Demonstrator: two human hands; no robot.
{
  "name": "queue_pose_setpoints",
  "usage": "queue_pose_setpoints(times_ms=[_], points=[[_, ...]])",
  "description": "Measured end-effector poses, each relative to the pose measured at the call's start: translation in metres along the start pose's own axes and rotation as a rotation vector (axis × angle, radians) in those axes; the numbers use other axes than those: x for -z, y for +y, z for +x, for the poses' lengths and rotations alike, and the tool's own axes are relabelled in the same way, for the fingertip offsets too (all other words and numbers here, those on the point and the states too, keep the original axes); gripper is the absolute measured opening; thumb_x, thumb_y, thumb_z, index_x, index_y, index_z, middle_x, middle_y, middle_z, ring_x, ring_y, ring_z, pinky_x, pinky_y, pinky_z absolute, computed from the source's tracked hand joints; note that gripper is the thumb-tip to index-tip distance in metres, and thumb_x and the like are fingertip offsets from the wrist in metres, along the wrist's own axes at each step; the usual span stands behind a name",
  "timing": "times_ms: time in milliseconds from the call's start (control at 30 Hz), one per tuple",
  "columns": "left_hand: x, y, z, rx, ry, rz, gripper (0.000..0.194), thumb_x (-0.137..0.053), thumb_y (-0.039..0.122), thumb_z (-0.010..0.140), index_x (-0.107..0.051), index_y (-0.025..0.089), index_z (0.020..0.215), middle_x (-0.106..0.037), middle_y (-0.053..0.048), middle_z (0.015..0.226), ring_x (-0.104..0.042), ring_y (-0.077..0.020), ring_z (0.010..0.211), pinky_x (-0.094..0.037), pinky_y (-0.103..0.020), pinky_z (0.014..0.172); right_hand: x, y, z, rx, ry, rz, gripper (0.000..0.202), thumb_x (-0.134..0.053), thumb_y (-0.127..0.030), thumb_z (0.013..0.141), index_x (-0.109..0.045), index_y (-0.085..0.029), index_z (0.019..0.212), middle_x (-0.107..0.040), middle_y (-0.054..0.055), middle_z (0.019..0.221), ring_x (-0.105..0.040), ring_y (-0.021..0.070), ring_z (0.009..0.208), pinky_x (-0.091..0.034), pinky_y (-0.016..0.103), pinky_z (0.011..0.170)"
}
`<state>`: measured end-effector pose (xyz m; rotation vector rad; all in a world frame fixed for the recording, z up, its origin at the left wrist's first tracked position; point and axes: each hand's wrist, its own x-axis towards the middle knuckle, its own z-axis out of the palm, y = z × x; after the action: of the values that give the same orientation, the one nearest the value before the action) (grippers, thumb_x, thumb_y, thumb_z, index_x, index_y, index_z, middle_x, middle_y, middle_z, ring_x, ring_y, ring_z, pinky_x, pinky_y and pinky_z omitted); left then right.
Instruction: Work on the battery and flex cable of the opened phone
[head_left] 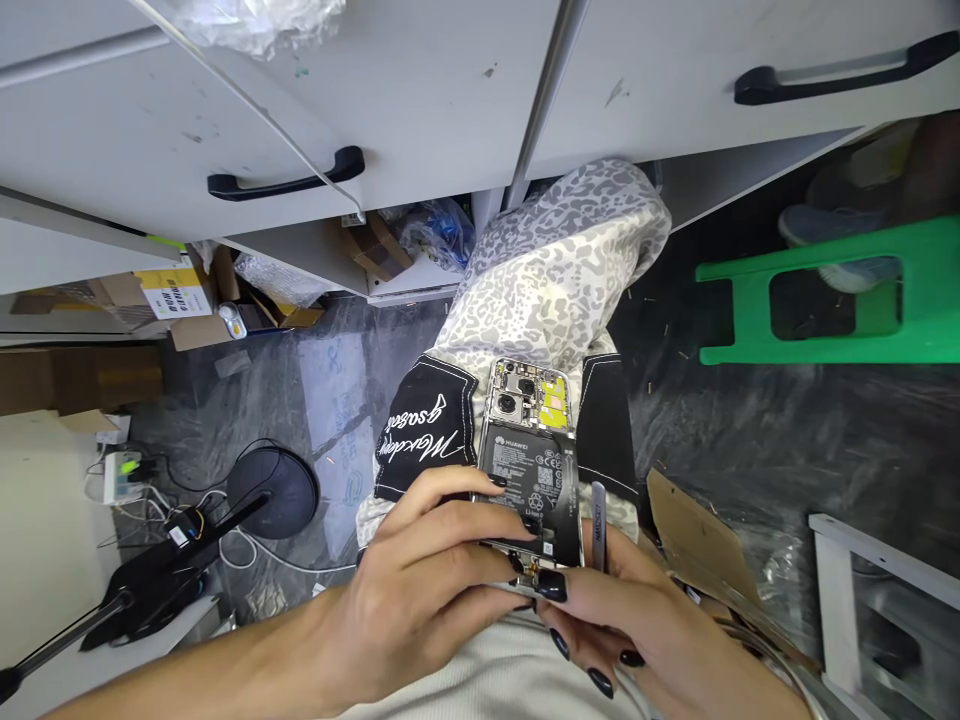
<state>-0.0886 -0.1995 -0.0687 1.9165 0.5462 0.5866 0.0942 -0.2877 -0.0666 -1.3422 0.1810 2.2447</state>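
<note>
An opened smartphone [529, 470] without its back cover is held over my lap, its camera end pointing away from me. Its black battery, marked HUAWEI, its camera lenses and yellow patches on the board are exposed. My left hand [442, 580] is closed on the phone's left side, its fingers lying across the lower battery. At the bottom end, my right hand [645, 610] presses its thumb beside small exposed parts. The flat grey end of a metal tool [598, 520], which looks like tweezers, sticks up from the right hand; its tip is hidden.
White cabinets with black handles [289, 178] stand in front of my knees. A green plastic stool [832, 290] is at the right, above a cardboard piece [697, 530]. On the left are a round black stand base [274, 490], cables and opened boxes [176, 290].
</note>
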Motion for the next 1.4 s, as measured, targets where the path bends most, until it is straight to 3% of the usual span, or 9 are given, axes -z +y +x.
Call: queue_pose_setpoints(times_ms=[433, 733, 833, 900, 967, 1033, 1133, 1200, 1400], points=[[-0.004, -0.009, -0.010, -0.094, -0.017, 0.120, 0.013, -0.074, 0.009, 0.077, -0.072, 0.008, 0.089, -0.075, -0.004, 0.093, -0.059, -0.0212, 0.102, -0.050, -0.043, 0.101, -0.007, 0.005, 0.003, 0.053, 0.155, -0.064, 0.011, -0.058, -0.021, 0.065, -0.047, -0.020, 0.063, -0.044, -0.008, 0.049, -0.033, 0.0063, 0.046, -0.023, 0.019, 0.042], [-0.001, -0.010, -0.007, -0.140, -0.037, 0.140, 0.014, -0.073, 0.007, 0.077, -0.070, 0.012, 0.090, -0.076, -0.001, 0.096, -0.061, -0.0197, 0.101, -0.049, -0.045, 0.104, -0.003, 0.012, 0.006, 0.078, 0.120, -0.101, 0.012, -0.058, -0.025, 0.068, -0.047, -0.020, 0.062, -0.041, -0.008, 0.049, -0.028, 0.0069, 0.046, -0.018, 0.022, 0.043], [-0.003, -0.008, -0.008, -0.125, -0.028, 0.161, 0.021, -0.079, 0.010, 0.071, -0.070, 0.011, 0.090, -0.073, -0.004, 0.098, -0.059, -0.0203, 0.102, -0.050, -0.040, 0.102, 0.000, 0.010, 0.003, 0.094, 0.067, -0.101, 0.014, -0.060, -0.027, 0.065, -0.047, -0.021, 0.064, -0.040, -0.008, 0.048, -0.029, 0.0073, 0.044, -0.019, 0.022, 0.041], [-0.005, -0.006, -0.012, -0.114, 0.044, 0.156, 0.042, -0.084, 0.020, 0.068, -0.066, 0.010, 0.104, -0.063, -0.008, 0.112, -0.054, -0.0232, 0.112, -0.047, -0.039, 0.105, 0.001, 0.007, 0.000, 0.124, 0.036, -0.113, 0.016, -0.065, -0.029, 0.066, -0.051, -0.022, 0.068, -0.041, -0.009, 0.047, -0.029, 0.0079, 0.043, -0.021, 0.021, 0.040], [-0.007, -0.003, -0.017, 0.005, 0.140, 0.054, 0.077, -0.086, 0.033, 0.064, -0.051, 0.009, 0.129, -0.046, -0.015, 0.133, -0.043, -0.0295, 0.127, -0.039, -0.043, 0.112, 0.000, 0.006, -0.006, 0.161, 0.009, -0.132, 0.017, -0.072, -0.027, 0.065, -0.057, -0.023, 0.072, -0.047, -0.008, 0.051, -0.035, 0.0091, 0.046, -0.031, 0.021, 0.043], [-0.007, 0.003, -0.017, 0.282, 0.138, -0.225, 0.092, -0.082, 0.037, 0.069, -0.033, 0.012, 0.142, -0.036, -0.019, 0.143, -0.038, -0.0322, 0.133, -0.037, -0.047, 0.113, -0.001, 0.007, -0.012, 0.170, 0.053, -0.154, 0.018, -0.075, -0.026, 0.067, -0.062, -0.025, 0.079, -0.058, -0.006, 0.065, -0.048, 0.0123, 0.058, -0.043, 0.024, 0.057], [-0.002, 0.013, -0.009, 0.679, -0.047, -0.818, 0.052, -0.067, 0.024, 0.083, -0.045, 0.018, 0.130, -0.058, -0.015, 0.125, -0.061, -0.0253, 0.109, -0.052, -0.043, 0.096, -0.004, 0.012, -0.022, 0.181, 0.184, -0.184, 0.025, -0.073, -0.039, 0.077, -0.064, -0.029, 0.098, -0.068, -0.002, 0.090, -0.061, 0.0210, 0.089, -0.048, 0.034, 0.081], [0.001, 0.019, 0.000, 0.786, -0.091, -1.020, 0.031, -0.062, 0.012, 0.083, -0.055, 0.018, 0.112, -0.068, -0.010, 0.103, -0.067, -0.0189, 0.090, -0.056, -0.035, 0.084, -0.004, 0.014, -0.025, 0.216, 0.211, -0.202, 0.031, -0.071, -0.044, 0.080, -0.064, -0.031, 0.107, -0.069, 0.000, 0.098, -0.063, 0.0233, 0.098, -0.050, 0.037, 0.087], [-0.001, 0.026, 0.015, 0.835, -0.022, -0.973, 0.028, -0.061, 0.000, 0.076, -0.070, 0.016, 0.097, -0.072, -0.007, 0.095, -0.068, -0.0162, 0.086, -0.054, -0.028, 0.080, 0.013, 0.016, -0.023, 0.322, 0.060, -0.416, 0.033, -0.065, -0.033, 0.089, -0.057, -0.041, 0.119, -0.072, -0.002, 0.104, -0.070, 0.0187, 0.090, -0.059, 0.029, 0.075]])
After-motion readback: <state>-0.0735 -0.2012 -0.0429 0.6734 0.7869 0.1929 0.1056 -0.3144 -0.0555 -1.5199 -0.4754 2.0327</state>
